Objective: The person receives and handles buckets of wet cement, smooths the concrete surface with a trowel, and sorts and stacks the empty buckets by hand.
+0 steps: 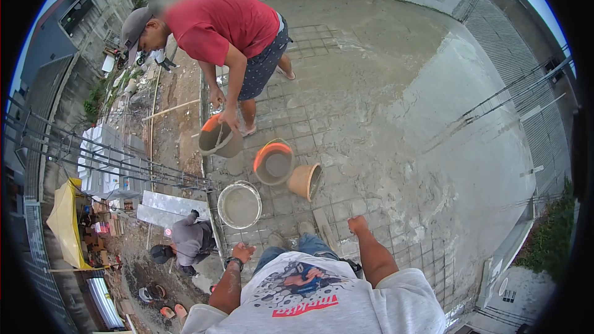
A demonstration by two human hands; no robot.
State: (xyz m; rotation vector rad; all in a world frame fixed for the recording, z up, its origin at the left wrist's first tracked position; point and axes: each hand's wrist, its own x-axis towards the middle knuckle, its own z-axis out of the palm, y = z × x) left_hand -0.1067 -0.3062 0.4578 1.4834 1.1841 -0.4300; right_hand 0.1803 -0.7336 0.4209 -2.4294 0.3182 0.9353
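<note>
My left hand (243,252), with a dark watch on its wrist, hangs just below a round bucket with a pale rim (239,205). Its fingers look loosely apart, and nothing shows in them. Out to the right, my right hand (357,225) is curled closed above the steel mesh, with nothing visible in it. Ahead of me stand an orange-rimmed grey bucket (274,164) and a tilted tan bucket (305,182). A co-worker in a red shirt (224,25) bends over and holds another orange and grey bucket (220,138) at the slab's edge.
Wet concrete (396,105) spreads over the mesh ahead and to the right. A short board (324,227) lies near my feet. At left, beyond the slab edge, a second person (193,239) is lower down. Rebar rods (124,164) jut in from the left.
</note>
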